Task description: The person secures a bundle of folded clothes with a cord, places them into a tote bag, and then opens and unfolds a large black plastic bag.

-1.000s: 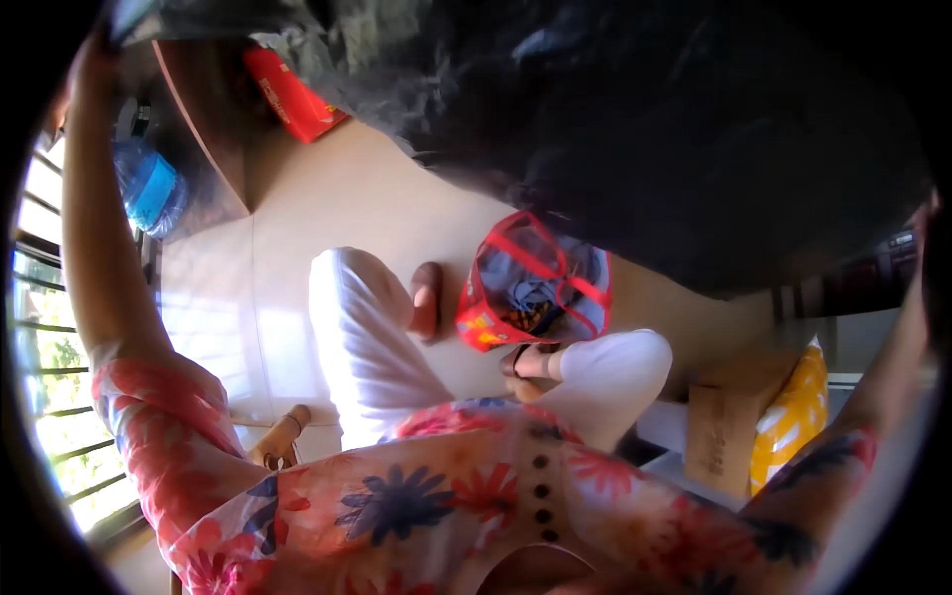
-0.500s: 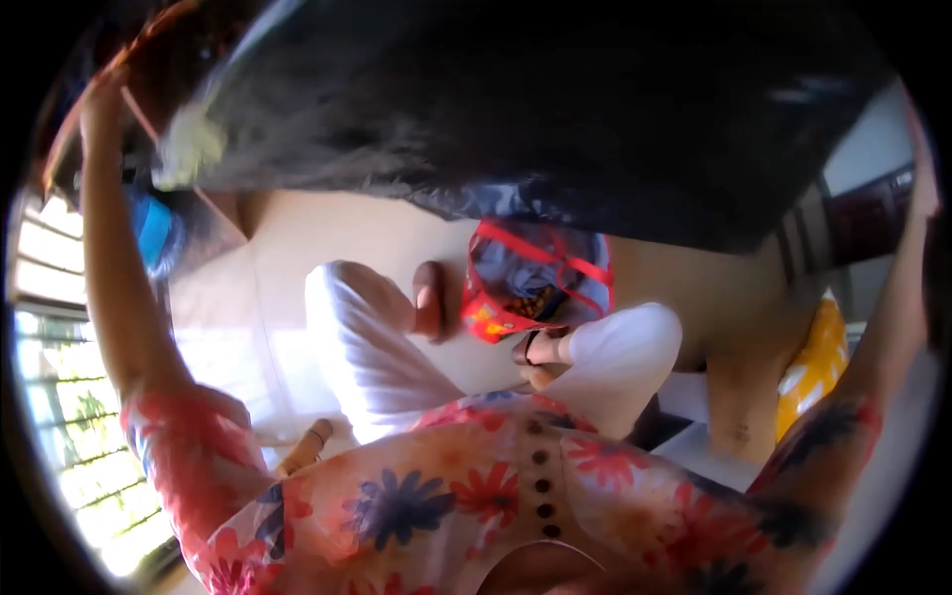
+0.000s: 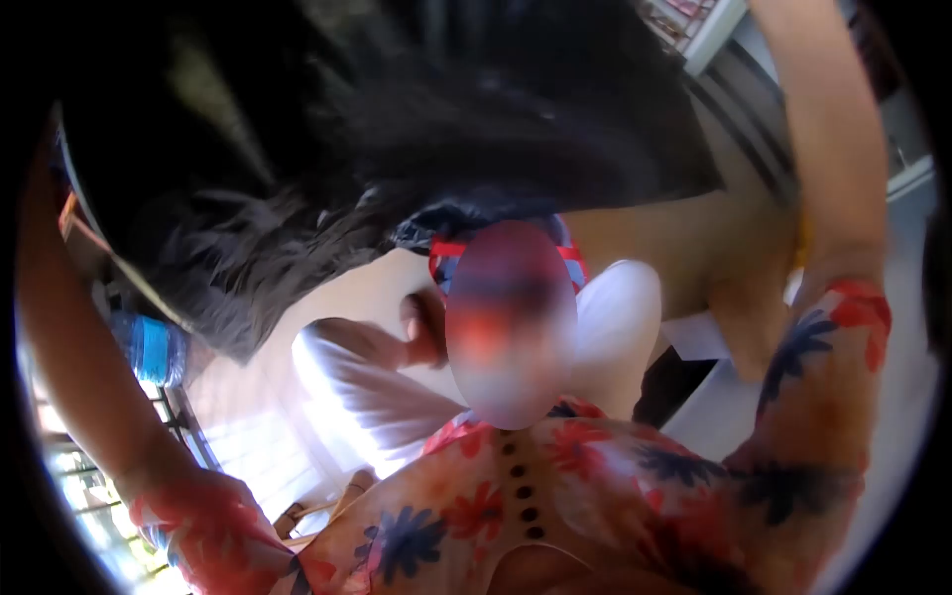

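A large black plastic sheet or bag (image 3: 466, 129), wrinkled and shiny, is spread out in front of me across the upper part of the head view. My left forearm (image 3: 74, 337) stretches up along its left side, and the hand is lost in the dark edge of the picture. On the other side my right forearm (image 3: 838, 149) reaches up past the top edge, so that hand is out of the picture too. What either hand holds cannot be seen. Below the plastic stands a red-edged bag (image 3: 446, 251), mostly covered by a blurred oval patch.
I sit with crossed legs in white trousers (image 3: 367, 377) on a pale floor (image 3: 342, 297). A clear bottle with a blue label (image 3: 154, 349) is at the left, near a bright barred window (image 3: 99, 496). A wooden piece (image 3: 749, 322) is at the right.
The black plastic has shifted left, and its lower left corner hangs lower and more crumpled. My right arm has moved inward and up. My left hand, partly visible before, has gone from sight.
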Available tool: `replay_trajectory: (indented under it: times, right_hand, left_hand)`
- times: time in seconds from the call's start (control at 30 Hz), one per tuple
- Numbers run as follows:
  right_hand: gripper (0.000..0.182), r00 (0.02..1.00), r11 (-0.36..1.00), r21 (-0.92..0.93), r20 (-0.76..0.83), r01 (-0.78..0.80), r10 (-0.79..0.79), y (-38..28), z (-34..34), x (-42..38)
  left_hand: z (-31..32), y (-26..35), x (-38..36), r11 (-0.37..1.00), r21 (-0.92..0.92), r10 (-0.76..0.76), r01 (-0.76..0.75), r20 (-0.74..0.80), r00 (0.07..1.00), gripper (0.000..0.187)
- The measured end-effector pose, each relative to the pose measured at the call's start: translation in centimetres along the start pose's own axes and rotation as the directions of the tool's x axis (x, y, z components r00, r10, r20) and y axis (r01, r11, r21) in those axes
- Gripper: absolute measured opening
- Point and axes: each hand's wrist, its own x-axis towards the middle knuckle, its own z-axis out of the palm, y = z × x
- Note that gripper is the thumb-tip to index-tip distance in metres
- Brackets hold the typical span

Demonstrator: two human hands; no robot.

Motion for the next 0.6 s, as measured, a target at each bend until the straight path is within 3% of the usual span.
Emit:
replay_trajectory:
  times: [0.17, 0.23, 0.27, 0.3, 0.33, 0.4, 0.43, 0.47, 0.53, 0.6]
  right_hand:
    - [0.052, 0.973, 0.924, -0.343, 0.088, -0.172, 0.214, 6.7, -3.9, -11.5]
    - [0.057, 0.956, 0.904, -0.338, 0.038, -0.261, 0.291, 8.8, -3.1, -16.4]
    - [0.047, 0.92, 0.836, -0.41, -0.022, -0.365, 0.391, 9.7, -2.7, -18.4]
    - [0.038, 0.872, 0.753, -0.468, -0.086, -0.462, 0.481, 10.5, -2.5, -20.0]
    - [0.032, 0.837, 0.713, -0.464, -0.133, -0.526, 0.531, 11.2, -2.6, -20.9]
    - [0.023, 0.762, 0.632, -0.443, -0.232, -0.637, 0.605, 12.8, -3.3, -21.6]
    - [0.019, 0.758, 0.685, -0.324, -0.272, -0.653, 0.593, 13.7, -4.2, -21.5]
    - [0.019, 0.779, 0.717, -0.308, -0.289, -0.625, 0.556, 14.0, -5.2, -21.1]
    - [0.018, 0.784, 0.718, -0.321, -0.327, -0.618, 0.529, 15.3, -7.6, -20.4]
    - [0.018, 0.792, 0.775, -0.24, -0.377, -0.584, 0.48, 15.8, -8.3, -19.1]
  left_hand:
    - [-0.9, 1.8, 0.7, 0.997, 0.043, -0.062, 0.067, -0.126, 0.99, 0.04]
    - [-1.2, 2.3, 1.1, 0.993, 0.053, -0.098, 0.108, -0.157, 0.983, 0.039]
    - [-1.9, 0.7, 1.8, 1.0, -0.009, 0.01, -0.011, -0.09, 0.996, 0.039]
    - [-1.4, 1.9, 0.8, 0.992, 0.107, -0.056, 0.072, -0.149, 0.987, 0.039]
    - [-0.5, 3.4, -0.5, 0.963, 0.22, -0.108, 0.157, -0.216, 0.97, 0.039]
    - [-1.2, 2.4, -0.6, 0.937, 0.33, -0.056, 0.118, -0.191, 0.98, 0.041]
    - [-2.4, -1.7, 0.7, 0.947, 0.321, 0.04, -0.009, -0.089, 0.995, 0.042]
    - [-3.5, -4.9, 2.0, 0.945, 0.298, 0.137, -0.135, 0.014, 0.99, 0.044]
    - [-4.6, -8.4, 2.9, 0.998, 0.039, -0.053, 0.053, 0.001, 0.999, 0.043]
    - [-4.3, -11.8, 2.9, 0.942, -0.229, -0.241, 0.244, 0.043, 0.97, 0.041]
